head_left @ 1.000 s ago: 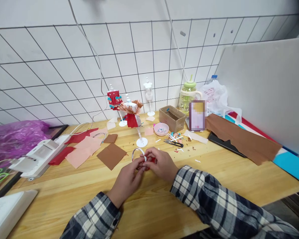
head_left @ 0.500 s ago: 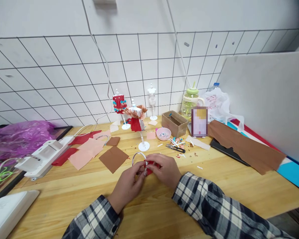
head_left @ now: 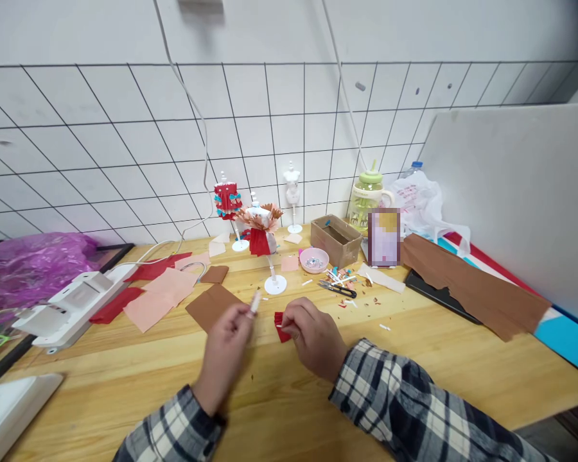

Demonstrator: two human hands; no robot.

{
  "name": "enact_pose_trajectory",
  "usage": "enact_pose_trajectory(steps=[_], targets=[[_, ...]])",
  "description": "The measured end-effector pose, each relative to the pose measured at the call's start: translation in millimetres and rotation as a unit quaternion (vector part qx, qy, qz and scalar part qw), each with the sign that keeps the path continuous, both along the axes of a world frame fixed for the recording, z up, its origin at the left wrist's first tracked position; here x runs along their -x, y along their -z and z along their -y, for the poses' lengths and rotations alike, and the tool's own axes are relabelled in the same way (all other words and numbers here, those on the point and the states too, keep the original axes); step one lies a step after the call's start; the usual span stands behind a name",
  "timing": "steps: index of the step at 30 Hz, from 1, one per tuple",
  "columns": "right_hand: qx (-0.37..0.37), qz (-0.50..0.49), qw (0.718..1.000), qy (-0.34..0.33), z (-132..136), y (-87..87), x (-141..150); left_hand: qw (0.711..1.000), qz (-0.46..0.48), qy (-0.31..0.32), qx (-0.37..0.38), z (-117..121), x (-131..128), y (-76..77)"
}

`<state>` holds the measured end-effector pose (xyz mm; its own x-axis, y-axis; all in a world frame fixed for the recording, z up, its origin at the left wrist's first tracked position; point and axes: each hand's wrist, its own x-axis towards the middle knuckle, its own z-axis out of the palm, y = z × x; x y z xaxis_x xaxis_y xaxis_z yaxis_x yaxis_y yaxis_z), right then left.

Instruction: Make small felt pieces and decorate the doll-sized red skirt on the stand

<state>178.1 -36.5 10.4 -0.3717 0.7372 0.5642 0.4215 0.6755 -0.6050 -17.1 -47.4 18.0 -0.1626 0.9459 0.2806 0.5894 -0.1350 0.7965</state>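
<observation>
My left hand [head_left: 226, 350] is closed on a narrow white tape roll [head_left: 255, 303], seen edge-on above the table. To its right, my right hand [head_left: 315, 337] pinches a small white piece of tape [head_left: 279, 326] over a folded red piece of crepe paper [head_left: 281, 333]. That red piece lies on the wood, partly behind my right fingers. Beyond the hands stands a small dress form [head_left: 275, 284] with a red skirt piece and a brown and pink ruffle. A brown paper square [head_left: 212, 307] lies beside my left hand, partly covered by it.
Farther back are a dress form in red [head_left: 227, 200], a bare white one [head_left: 293, 186], a pink bowl [head_left: 314, 260] of small beads, a cardboard box [head_left: 336, 240] and black snips [head_left: 338, 289] among scraps. A power strip [head_left: 84, 301] lies left; brown paper [head_left: 476, 289] lies right.
My hands have come apart. The left has moved left with the tape roll, now turned edge-on; the right stays near the red piece, pinching a white bit. The view has shifted slightly.
</observation>
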Motion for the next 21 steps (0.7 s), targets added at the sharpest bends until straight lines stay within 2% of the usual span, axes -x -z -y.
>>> enact_pose_trajectory(steps=[1, 3, 5, 8, 11, 12, 15, 18, 21], targets=[[0.009, -0.02, 1.0, 0.002, -1.5, -0.7, -1.8, 0.999, 0.001, -0.05, -0.01, -6.0, 11.4, -1.0], [0.053, -0.05, 0.997, 0.003, -8.1, -0.3, -5.9, 0.994, -0.074, -0.081, -0.022, -19.0, 37.1, -2.2], [0.121, -0.065, 0.99, 0.014, -17.5, 2.7, -9.3, 0.975, -0.218, -0.037, -0.019, -30.2, 58.7, -1.5], [0.241, -0.077, 0.967, 0.029, -28.8, 8.1, -11.0, 0.945, -0.326, -0.001, -0.002, -36.5, 67.5, 1.9], [0.318, -0.08, 0.945, 0.001, -29.8, 8.8, -9.4, 0.937, -0.348, -0.031, -0.025, -28.0, 46.2, 2.1], [0.322, -0.074, 0.944, -0.011, -28.2, 7.9, -8.6, 0.942, -0.333, -0.007, -0.032, -22.9, 35.1, 1.0], [0.289, -0.047, 0.956, -0.028, -22.0, 4.5, -5.9, 0.959, -0.256, 0.125, -0.005, -5.9, 1.3, -2.9], [0.251, -0.02, 0.967, -0.028, -18.0, 3.4, -3.5, 0.957, -0.255, 0.139, -0.013, 6.4, -20.1, -4.0], [0.243, -0.006, 0.97, -0.027, -17.5, 5.4, -2.3, 0.957, -0.248, 0.147, -0.045, 10.8, -25.1, -3.2]])
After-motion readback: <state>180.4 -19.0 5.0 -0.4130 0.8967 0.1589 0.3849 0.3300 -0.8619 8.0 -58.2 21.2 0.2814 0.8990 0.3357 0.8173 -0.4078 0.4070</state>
